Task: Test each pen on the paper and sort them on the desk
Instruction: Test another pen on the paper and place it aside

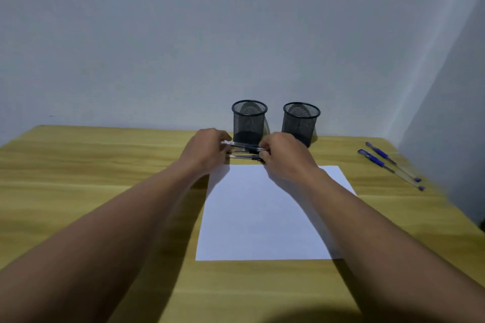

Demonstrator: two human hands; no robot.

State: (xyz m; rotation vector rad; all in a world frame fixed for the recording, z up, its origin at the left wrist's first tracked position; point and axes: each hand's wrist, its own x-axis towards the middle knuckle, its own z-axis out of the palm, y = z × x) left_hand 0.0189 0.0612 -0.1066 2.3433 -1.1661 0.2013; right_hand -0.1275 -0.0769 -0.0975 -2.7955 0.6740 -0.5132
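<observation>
A few dark pens (245,148) with clear barrels lie side by side just beyond the white paper (265,215), in front of the left mesh cup. My left hand (207,149) grips their left ends and my right hand (283,157) grips their right ends, fingers curled round them. The lowest pen (244,157) lies on the desk between the hands. Two blue pens (391,165) lie slantwise at the desk's far right. The paper looks blank.
Two black mesh pen cups stand at the back of the wooden desk (91,165), a left cup (248,119) and a right cup (300,122), both apparently without pens. A pale wall rises behind; the desk's right edge is close to the blue pens.
</observation>
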